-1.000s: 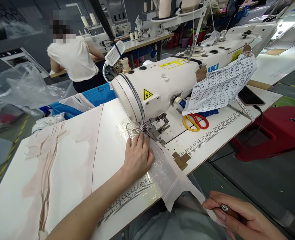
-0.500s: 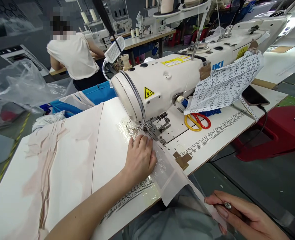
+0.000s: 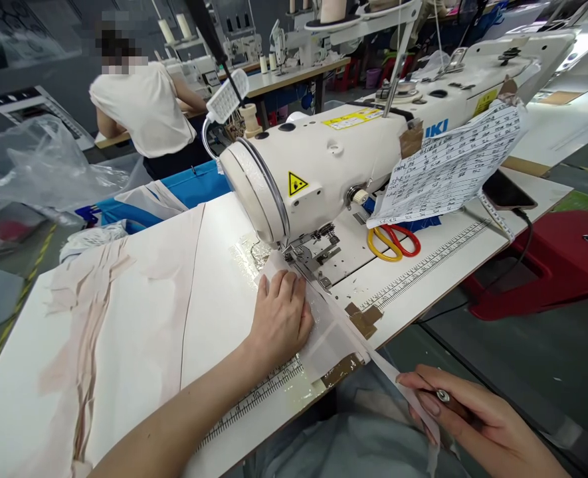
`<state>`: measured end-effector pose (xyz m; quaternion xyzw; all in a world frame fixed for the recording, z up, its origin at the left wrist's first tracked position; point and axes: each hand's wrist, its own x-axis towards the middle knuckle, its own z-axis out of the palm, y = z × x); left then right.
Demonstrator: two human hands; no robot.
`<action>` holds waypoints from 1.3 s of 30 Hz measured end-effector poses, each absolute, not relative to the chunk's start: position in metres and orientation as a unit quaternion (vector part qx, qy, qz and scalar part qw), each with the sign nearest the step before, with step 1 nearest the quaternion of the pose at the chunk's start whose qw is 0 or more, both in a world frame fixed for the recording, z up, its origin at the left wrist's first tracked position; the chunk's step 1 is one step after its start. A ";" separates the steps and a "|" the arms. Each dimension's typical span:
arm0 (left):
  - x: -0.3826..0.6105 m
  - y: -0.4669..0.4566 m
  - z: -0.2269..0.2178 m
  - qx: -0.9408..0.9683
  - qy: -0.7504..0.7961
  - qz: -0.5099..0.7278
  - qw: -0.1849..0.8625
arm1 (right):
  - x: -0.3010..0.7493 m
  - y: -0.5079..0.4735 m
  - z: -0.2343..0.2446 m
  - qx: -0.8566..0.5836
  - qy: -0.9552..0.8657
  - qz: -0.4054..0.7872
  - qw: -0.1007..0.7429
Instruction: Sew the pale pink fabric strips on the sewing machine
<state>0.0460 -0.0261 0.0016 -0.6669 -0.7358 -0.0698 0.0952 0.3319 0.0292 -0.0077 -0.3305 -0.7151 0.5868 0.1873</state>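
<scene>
My left hand (image 3: 280,315) presses palm-down on a sheer pale fabric piece (image 3: 329,335), its fingers laid out just in front of the needle area of the white sewing machine (image 3: 313,156). One end of the fabric reaches the presser foot (image 3: 290,252). From there it narrows past the table edge toward my right hand (image 3: 480,415), which pinches the fabric's trailing strip between thumb and fingers. The same hand also keeps a small brown-handled tool (image 3: 452,402) with a round metal end; its other end is hidden in the grip.
Pale pink fabric pieces (image 3: 87,345) lie on the table at left. Red-and-yellow scissors (image 3: 393,242), a handwritten sheet (image 3: 453,166) and a phone (image 3: 507,190) are at right. A red stool (image 3: 553,265) stands beside the table. Another person (image 3: 141,109) sits beyond.
The fabric has shifted up toward the needle under my left hand, and its loose corner now lies on the table edge. My right hand has moved slightly left and up with the strip.
</scene>
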 end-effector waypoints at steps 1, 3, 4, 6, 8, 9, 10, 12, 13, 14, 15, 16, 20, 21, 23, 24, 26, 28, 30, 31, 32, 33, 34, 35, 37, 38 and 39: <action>0.046 -0.026 0.002 -0.667 -0.736 -0.070 0.096 | 0.328 0.029 -0.007 -0.324 -0.708 0.596 0.196; 0.046 -0.026 0.001 -0.667 -0.735 -0.070 0.097 | 0.321 0.029 -0.007 -0.304 -0.699 0.611 0.215; 0.046 -0.026 0.001 -0.667 -0.735 -0.071 0.097 | 0.318 0.029 -0.008 -0.291 -0.699 0.613 0.224; 0.047 -0.026 0.002 -0.666 -0.736 -0.071 0.098 | 0.313 0.031 -0.010 -0.269 -0.704 0.616 0.230; 0.048 -0.026 0.002 -0.666 -0.736 -0.072 0.097 | 0.309 0.032 -0.011 -0.271 -0.699 0.623 0.225; 0.048 -0.027 0.002 -0.667 -0.736 -0.072 0.096 | 0.307 0.032 -0.011 -0.281 -0.693 0.627 0.217; 0.048 -0.027 0.003 -0.667 -0.735 -0.072 0.095 | 0.305 0.033 -0.010 -0.291 -0.690 0.629 0.210; 0.049 -0.027 0.003 -0.669 -0.734 -0.073 0.093 | 0.302 0.034 -0.008 -0.298 -0.694 0.626 0.194; 0.049 -0.027 0.003 -0.669 -0.734 -0.073 0.092 | 0.300 0.035 -0.007 -0.297 -0.701 0.622 0.186; 0.048 -0.027 0.002 -0.670 -0.733 -0.073 0.091 | 0.298 0.036 -0.005 -0.292 -0.708 0.618 0.179; 0.048 -0.027 0.002 -0.671 -0.732 -0.073 0.089 | 0.296 0.037 -0.004 -0.288 -0.713 0.616 0.172; 0.048 -0.027 0.002 -0.672 -0.732 -0.072 0.088 | 0.294 0.038 -0.003 -0.288 -0.716 0.614 0.164; 0.047 -0.026 0.002 -0.670 -0.734 -0.069 0.088 | 0.286 0.041 0.000 -0.293 -0.721 0.612 0.141; 0.047 -0.025 0.003 -0.670 -0.734 -0.068 0.088 | 0.284 0.041 0.001 -0.291 -0.721 0.613 0.139; 0.048 -0.025 0.004 -0.670 -0.734 -0.068 0.085 | 0.280 0.042 0.002 -0.286 -0.716 0.621 0.139; 0.048 -0.025 0.005 -0.670 -0.734 -0.067 0.083 | 0.277 0.042 0.003 -0.283 -0.713 0.626 0.138; 0.049 -0.025 0.005 -0.670 -0.735 -0.067 0.079 | 0.272 0.043 0.003 -0.281 -0.711 0.630 0.136; 0.049 -0.024 0.004 -0.667 -0.737 -0.069 0.080 | 0.268 0.043 0.004 -0.281 -0.713 0.627 0.138; 0.049 -0.024 0.003 -0.666 -0.737 -0.070 0.085 | 0.263 0.043 0.004 -0.281 -0.718 0.621 0.141; 0.048 -0.024 0.003 -0.667 -0.737 -0.070 0.088 | 0.261 0.044 0.005 -0.281 -0.720 0.618 0.143; 0.048 -0.024 0.003 -0.667 -0.736 -0.068 0.091 | 0.258 0.044 0.005 -0.281 -0.722 0.617 0.141; 0.048 -0.024 0.003 -0.669 -0.735 -0.064 0.093 | 0.256 0.044 0.005 -0.281 -0.722 0.617 0.139; 0.048 -0.024 0.004 -0.670 -0.734 -0.058 0.093 | 0.254 0.044 0.006 -0.281 -0.721 0.618 0.136; 0.048 -0.024 0.005 -0.671 -0.733 -0.051 0.093 | 0.252 0.045 0.007 -0.282 -0.720 0.620 0.135; 0.047 -0.023 0.008 -0.672 -0.733 -0.035 0.094 | 0.250 0.047 0.008 -0.281 -0.717 0.624 0.136; 0.047 -0.022 0.008 -0.672 -0.734 -0.028 0.098 | 0.249 0.047 0.009 -0.281 -0.715 0.625 0.135; 0.046 -0.021 0.009 -0.670 -0.734 -0.022 0.106 | 0.249 0.048 0.010 -0.279 -0.714 0.628 0.132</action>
